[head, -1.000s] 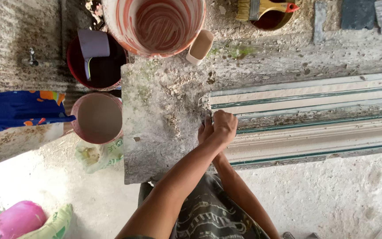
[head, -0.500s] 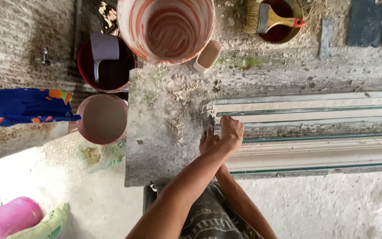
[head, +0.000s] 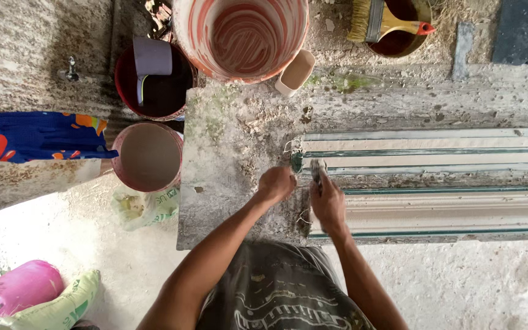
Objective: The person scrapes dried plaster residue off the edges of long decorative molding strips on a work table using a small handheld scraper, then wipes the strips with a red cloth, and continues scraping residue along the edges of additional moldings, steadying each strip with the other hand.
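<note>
Two hands work at the near end of a long moulded strip [head: 435, 177] that lies flat on a rough slab [head: 239, 140]. The fingers of the right hand [head: 327, 201] are clamped around a small dark tool [head: 318, 170], its tip touching the strip's end; the left hand [head: 276, 183] is curled into a loose fist just beside that end, and whether it holds anything cannot be told. The strip, pale with thin green lines, runs away to the right. Beyond the slab stands a large streaked bucket [head: 239, 36], with a dark red pail [head: 154, 85] and a pinkish tub [head: 148, 156] to the left and a brush [head: 380, 21] resting across a bowl further right.
</note>
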A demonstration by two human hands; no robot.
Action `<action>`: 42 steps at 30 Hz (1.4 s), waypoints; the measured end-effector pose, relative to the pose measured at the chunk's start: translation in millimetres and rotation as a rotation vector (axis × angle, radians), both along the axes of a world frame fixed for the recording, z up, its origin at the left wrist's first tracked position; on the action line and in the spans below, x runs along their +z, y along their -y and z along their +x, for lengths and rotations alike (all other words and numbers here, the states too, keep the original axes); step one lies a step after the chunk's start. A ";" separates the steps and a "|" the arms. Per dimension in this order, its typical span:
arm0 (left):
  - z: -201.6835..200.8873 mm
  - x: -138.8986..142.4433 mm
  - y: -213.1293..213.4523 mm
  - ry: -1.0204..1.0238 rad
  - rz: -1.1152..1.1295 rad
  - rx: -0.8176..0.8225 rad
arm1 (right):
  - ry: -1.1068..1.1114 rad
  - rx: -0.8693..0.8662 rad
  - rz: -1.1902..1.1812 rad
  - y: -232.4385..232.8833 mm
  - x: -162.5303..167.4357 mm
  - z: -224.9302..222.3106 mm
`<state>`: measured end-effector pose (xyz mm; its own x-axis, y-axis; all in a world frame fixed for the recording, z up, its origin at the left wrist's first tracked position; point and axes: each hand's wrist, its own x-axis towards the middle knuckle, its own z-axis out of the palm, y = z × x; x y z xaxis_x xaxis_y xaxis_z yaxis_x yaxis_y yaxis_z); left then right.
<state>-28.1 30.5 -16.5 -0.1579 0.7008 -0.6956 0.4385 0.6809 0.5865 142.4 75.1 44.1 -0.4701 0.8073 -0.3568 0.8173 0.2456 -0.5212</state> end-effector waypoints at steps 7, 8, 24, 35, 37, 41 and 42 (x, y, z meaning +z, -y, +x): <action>-13.6 13.4 10.9 -0.053 0.148 0.255 | 0.094 0.154 -0.109 -30.3 -0.3 -40.3; -20.7 16.3 4.2 -0.124 0.280 0.360 | 0.113 0.118 -0.105 -26.7 -1.5 -43.7; -34.9 54.1 -137.3 -0.320 0.153 -0.537 | 0.136 -0.022 0.035 16.1 -18.4 -56.9; -15.7 45.8 -175.8 -0.321 -0.039 -0.646 | 0.132 -0.089 -0.226 -1.3 3.1 -76.0; -15.6 45.7 -175.4 -0.318 -0.026 -0.690 | 0.063 -0.069 -0.055 -1.0 7.3 -76.2; -16.3 50.4 -179.0 -0.317 -0.067 -0.719 | 0.086 -0.039 -0.124 -1.1 13.5 -73.8; -16.8 51.8 -180.8 -0.311 -0.076 -0.714 | 0.086 -0.044 -0.162 -2.1 14.1 -73.9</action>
